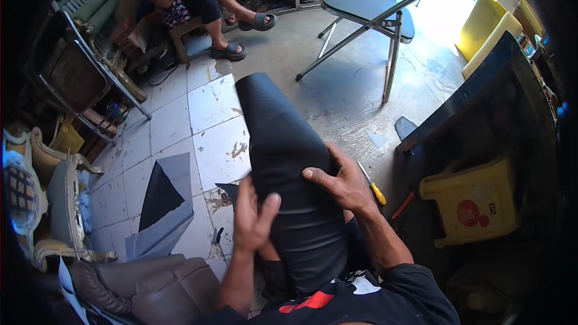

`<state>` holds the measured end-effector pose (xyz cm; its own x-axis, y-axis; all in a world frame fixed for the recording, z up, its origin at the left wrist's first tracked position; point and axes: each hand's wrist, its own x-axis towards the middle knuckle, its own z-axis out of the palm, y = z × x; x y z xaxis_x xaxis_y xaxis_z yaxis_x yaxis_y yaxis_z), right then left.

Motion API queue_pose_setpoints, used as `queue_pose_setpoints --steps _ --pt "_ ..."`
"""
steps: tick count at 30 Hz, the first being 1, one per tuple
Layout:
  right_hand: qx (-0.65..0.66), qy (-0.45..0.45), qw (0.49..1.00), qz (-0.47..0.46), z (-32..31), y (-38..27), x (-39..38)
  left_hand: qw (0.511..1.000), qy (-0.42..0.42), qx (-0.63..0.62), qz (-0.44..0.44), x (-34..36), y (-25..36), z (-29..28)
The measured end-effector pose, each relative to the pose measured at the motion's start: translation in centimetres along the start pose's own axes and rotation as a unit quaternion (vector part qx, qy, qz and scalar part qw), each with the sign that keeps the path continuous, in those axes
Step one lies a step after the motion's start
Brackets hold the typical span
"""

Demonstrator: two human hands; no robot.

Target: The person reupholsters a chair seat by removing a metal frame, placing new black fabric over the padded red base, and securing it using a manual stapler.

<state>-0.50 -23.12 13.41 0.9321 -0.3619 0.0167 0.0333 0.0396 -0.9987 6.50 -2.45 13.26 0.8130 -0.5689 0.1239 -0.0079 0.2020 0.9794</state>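
Both hands are on the seat (283,162), a long black padded seat with a textured vinyl-looking cover, propped on the person's lap and pointing away to the far floor. Left hand (253,216) presses flat against its near left flank, fingers spread, not closed round anything. Right hand (340,180) lies over the top right, fingers draped across the cover, thumb tucked to the side: a loose, open grip, more smoothing than clamping.

Judging by the look, the cover is soft and a bit slick over a stiff base, bulky rather than heavy. Best hold looks to be at the 2 side edges near the narrow waist.

A yellow screwdriver (373,188) lies on the floor just right of the seat. A folding chair (370,9) stands far right.
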Motion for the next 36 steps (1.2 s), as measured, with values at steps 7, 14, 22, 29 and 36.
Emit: queue_pose_setpoints --steps 7,14,22,29,36 --pt "-0.036 -0.109 0.993 -0.029 0.6 -0.2 0.4 0.994 -0.088 0.013 -0.071 5.6 3.0 -2.5" --pt "-0.247 -0.206 0.944 -0.067 1.1 -10.1 9.2 0.980 -0.165 -0.073 -0.081 5.3 2.5 -1.2" --pt "-0.396 -0.365 0.842 -0.004 5.0 -9.8 14.3 0.974 -0.165 -0.129 -0.089 5.1 2.1 -0.5" --pt "-0.438 -0.105 0.879 -0.156 4.2 -14.4 14.2 0.964 -0.123 -0.202 -0.120 5.1 2.6 -0.4" --pt "-0.458 -0.108 0.867 -0.165 3.4 -14.7 15.8 0.973 -0.097 -0.183 -0.101 5.1 2.6 0.1"
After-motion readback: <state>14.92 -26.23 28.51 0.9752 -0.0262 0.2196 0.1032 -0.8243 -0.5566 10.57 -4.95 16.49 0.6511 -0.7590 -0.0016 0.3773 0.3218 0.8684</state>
